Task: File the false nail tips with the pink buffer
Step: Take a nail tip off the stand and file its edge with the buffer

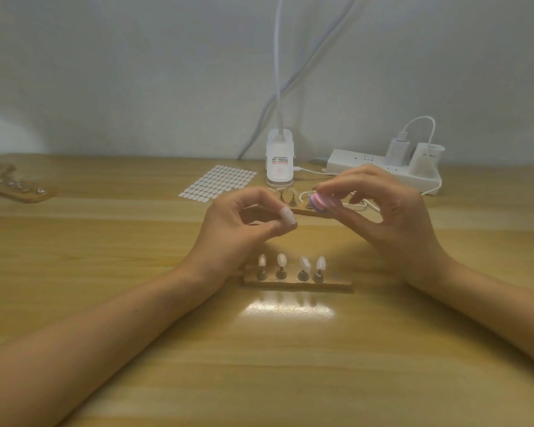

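Above the middle of the desk point(105, 272), both hands hang close together. The left hand point(241, 223) pinches a pale nail tip point(287, 215) between its thumb and curled fingers point(259, 195), and the tip points right. The right hand point(395, 217) grips the buffer point(321, 202), a small pink and purple block, between thumb and forefinger, with the other fingers loosely bent behind it. The buffer sits just beside the held tip, a little up and to the right, with a narrow gap between them.

Under the hands, nearer the person, a wooden rack point(336, 283) lies flat on the desk. Four more tips point(281, 260) stand upright on it in a row, each on a small dark stand. A bright patch of light falls on the desk just in front of it.

Behind the hands a second rack point(302, 212) is partly hidden, with a few stands showing. Farther back lie a sheet point(219, 181) of white oval tabs, a white lamp clamp point(279, 161) and a power strip point(383, 172) with two plugs in it. At the far left a board point(19, 192) with small stands is too blurred to read.
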`<state>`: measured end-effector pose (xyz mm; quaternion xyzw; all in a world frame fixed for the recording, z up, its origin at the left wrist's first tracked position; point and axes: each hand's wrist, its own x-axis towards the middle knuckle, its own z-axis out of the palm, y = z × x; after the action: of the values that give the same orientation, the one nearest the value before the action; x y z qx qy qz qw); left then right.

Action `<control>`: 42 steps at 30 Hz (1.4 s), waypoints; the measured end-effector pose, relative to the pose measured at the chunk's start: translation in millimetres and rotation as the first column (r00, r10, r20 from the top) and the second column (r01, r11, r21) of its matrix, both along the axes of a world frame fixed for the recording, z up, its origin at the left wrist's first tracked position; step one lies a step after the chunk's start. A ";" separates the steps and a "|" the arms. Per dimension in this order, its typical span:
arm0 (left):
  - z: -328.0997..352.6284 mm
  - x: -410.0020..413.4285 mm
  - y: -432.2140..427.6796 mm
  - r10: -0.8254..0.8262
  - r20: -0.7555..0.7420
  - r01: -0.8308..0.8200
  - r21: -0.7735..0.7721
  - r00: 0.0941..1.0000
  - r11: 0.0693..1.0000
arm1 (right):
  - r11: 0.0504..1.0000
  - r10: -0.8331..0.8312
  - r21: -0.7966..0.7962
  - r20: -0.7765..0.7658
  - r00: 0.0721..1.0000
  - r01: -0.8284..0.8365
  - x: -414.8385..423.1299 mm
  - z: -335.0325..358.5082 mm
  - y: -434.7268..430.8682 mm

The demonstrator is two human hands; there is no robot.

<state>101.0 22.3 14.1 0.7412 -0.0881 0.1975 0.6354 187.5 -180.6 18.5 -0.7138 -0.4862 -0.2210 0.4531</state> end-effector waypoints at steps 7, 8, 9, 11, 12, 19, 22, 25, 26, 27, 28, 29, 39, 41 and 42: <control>2.6 0.0 -1.2 0.007 -0.049 -0.008 -0.029 0.999 1.000 | 0.995 0.033 -0.100 0.115 0.993 -0.021 -2.5 3.0 13.4; 2.3 0.5 -1.0 0.011 -0.057 -0.012 -0.031 0.998 0.999 | 0.996 0.007 -0.089 0.094 0.996 0.001 -0.3 5.3 10.9; 2.5 0.4 -1.3 0.007 -0.063 -0.009 -0.030 0.998 1.000 | 0.998 0.001 -0.068 0.087 0.996 0.005 0.1 7.2 8.7; 3.9 -0.6 -3.2 0.006 -0.063 -0.007 -0.021 0.998 1.000 | 0.997 0.048 -0.063 0.148 0.988 -0.039 -4.0 7.7 10.8; 4.4 -1.4 -4.4 0.008 -0.060 -0.008 -0.010 0.998 1.000 | 0.994 0.078 -0.096 0.200 0.977 -0.060 -6.7 6.4 13.6; 5.3 -2.7 -4.4 0.043 -0.065 -0.038 0.088 0.997 0.995 | 0.991 0.053 -0.135 0.272 0.961 -0.017 0.1 8.1 8.2; 4.3 -2.7 -4.7 0.058 -0.093 -0.049 0.098 0.994 0.994 | 0.983 0.071 -0.182 0.315 0.947 -0.013 1.2 4.6 9.3; 3.9 -4.3 -4.4 0.037 -0.132 -0.029 0.058 0.991 0.998 | 0.993 0.041 -0.114 0.261 0.964 -0.012 4.2 8.5 3.2; 4.1 -4.2 -4.5 0.022 -0.129 -0.015 0.056 0.991 0.998 | 0.991 0.069 -0.128 0.283 0.957 -0.033 2.6 7.7 4.6; 4.0 -4.2 -4.5 0.014 -0.123 -0.007 0.054 0.992 0.998 | 0.986 0.098 -0.160 0.310 0.946 -0.050 1.3 5.9 7.4; 3.7 -3.3 -4.4 0.012 -0.121 -0.005 0.055 0.993 0.998 | 0.983 0.100 -0.181 0.318 0.943 -0.044 1.5 4.6 9.6; 3.1 -2.5 -4.1 0.016 -0.125 -0.009 0.060 0.992 0.998 | 0.984 0.071 -0.176 0.303 0.950 -0.017 3.0 4.4 9.4; 2.2 -3.2 -4.0 0.038 -0.107 -0.027 0.096 0.994 0.995 | 0.990 -0.007 -0.132 0.282 0.959 0.046 3.4 8.8 5.1; 2.0 -3.6 -4.8 0.022 -0.092 -0.012 0.103 0.996 0.995 | 0.991 0.028 -0.135 0.279 0.960 0.011 0.0 7.1 3.3; 2.0 -3.6 -4.7 0.022 -0.079 -0.013 0.101 0.997 0.995 | 0.986 0.073 -0.164 0.302 0.950 -0.024 -2.3 4.7 5.3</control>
<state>97.4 17.6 16.1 0.7803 -0.0659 0.1686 0.5986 185.2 -175.3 23.2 -0.6923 -0.5841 -0.2788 0.3191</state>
